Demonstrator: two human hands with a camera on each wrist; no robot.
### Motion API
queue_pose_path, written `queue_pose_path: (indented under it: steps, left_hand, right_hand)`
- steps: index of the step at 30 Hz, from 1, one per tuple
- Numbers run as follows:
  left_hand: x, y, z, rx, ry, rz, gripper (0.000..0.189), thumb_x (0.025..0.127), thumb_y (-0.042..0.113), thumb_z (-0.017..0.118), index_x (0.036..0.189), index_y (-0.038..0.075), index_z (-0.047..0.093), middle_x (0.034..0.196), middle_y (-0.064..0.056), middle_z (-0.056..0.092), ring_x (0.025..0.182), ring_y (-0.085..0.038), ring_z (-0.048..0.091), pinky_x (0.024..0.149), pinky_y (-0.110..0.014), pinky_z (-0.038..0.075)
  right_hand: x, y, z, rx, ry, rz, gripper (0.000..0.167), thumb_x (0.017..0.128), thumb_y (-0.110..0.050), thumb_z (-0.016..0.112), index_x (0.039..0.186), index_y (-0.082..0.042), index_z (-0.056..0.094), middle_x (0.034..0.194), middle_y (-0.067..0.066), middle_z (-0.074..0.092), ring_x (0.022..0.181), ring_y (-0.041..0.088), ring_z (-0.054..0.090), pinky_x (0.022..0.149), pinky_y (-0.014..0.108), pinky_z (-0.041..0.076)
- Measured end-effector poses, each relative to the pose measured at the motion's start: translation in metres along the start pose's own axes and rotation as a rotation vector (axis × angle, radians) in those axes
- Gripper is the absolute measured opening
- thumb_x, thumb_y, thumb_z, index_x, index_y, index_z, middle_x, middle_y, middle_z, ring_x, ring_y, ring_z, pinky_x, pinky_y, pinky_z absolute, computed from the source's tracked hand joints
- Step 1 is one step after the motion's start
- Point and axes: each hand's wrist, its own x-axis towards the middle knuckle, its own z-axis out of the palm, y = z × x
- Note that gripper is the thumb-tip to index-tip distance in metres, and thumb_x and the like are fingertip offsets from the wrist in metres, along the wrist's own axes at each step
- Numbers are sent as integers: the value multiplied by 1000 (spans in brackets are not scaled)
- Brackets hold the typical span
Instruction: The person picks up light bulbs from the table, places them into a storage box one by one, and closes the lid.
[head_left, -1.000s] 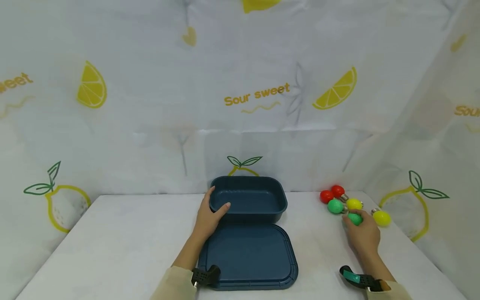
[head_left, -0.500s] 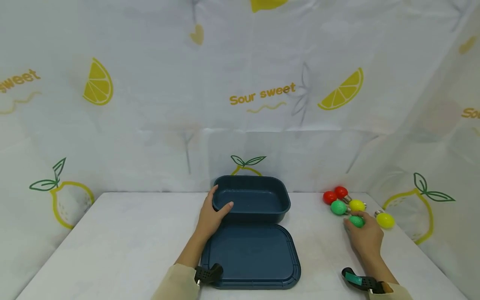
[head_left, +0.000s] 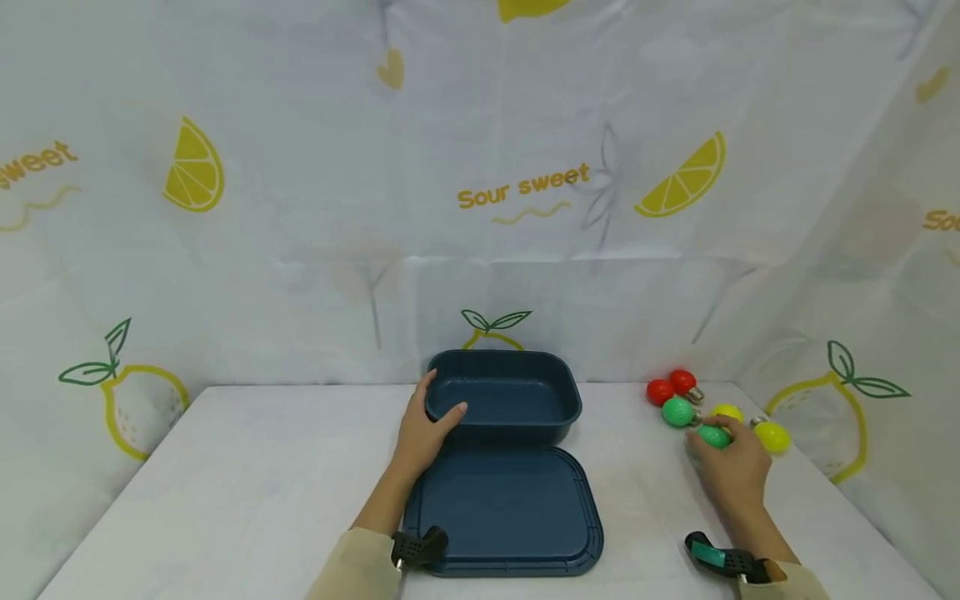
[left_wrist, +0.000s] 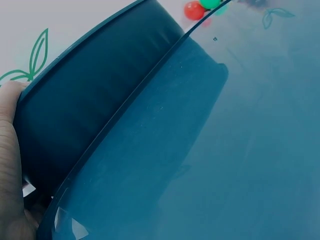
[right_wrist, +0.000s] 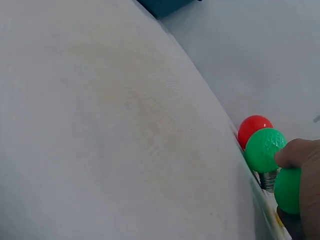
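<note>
My left hand (head_left: 420, 429) holds the near left corner of an open dark blue plastic box (head_left: 502, 406), thumb at the front rim and fingers along the left wall. In the left wrist view, a finger (left_wrist: 7, 140) lies against the box's outer wall (left_wrist: 95, 85). At the right, my right hand (head_left: 738, 471) grips a green light bulb (head_left: 712, 437) between thumb and fingers, low over the table. A second green bulb (head_left: 677, 412) lies just beyond it. One yellow bulb (head_left: 727, 411) is partly hidden behind the right fingers; another yellow bulb (head_left: 772, 437) lies to their right.
Two red bulbs (head_left: 660, 392) lie behind the green ones near the table's back edge. The flat dark blue lid (head_left: 506, 508) rests in front of the box, beside the left forearm. A white cloth wall (head_left: 315, 308) with lemon prints rises behind the white table (head_left: 262, 492).
The yellow bulb behind the right fingers has shifted slightly right. The right hand has edged slightly right, still around the green bulb. The left hand and box stay put; the head view has shifted slightly.
</note>
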Motion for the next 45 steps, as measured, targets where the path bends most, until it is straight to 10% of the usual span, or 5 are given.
queue_pose_path:
  steps: [12,26,31,45]
  left_hand:
    - [1,-1,1,7,6,3,84,91,50,70,160,26,29,166,-12,29,153,-39,29,117,-67,29]
    - [-3,-1,-2,8,18,-21,83,90,50,70,159,27,30,166,-11,30,153,-38,30,118,-67,28]
    - [0,0,3,-7,14,-13,84,90,50,70,160,24,30,166,-11,31,153,-37,30,118,-66,28]
    - [2,-2,4,1,44,-8,82,90,49,71,158,25,33,165,-10,34,152,-36,32,118,-65,30]
  right_hand:
    - [2,-31,-4,106,124,-174,49,89,-19,75,134,-3,63,139,21,61,125,40,56,83,1,31]
    - [5,-115,30,289,37,-332,47,84,-15,82,128,-3,69,128,17,70,115,32,64,78,-4,38]
    - [8,-142,42,362,-5,-333,46,85,-16,82,128,-5,69,126,14,72,123,28,65,91,6,44]
    - [-5,-201,68,585,-117,-253,44,88,-19,79,127,-3,69,124,17,72,110,25,66,75,3,47]
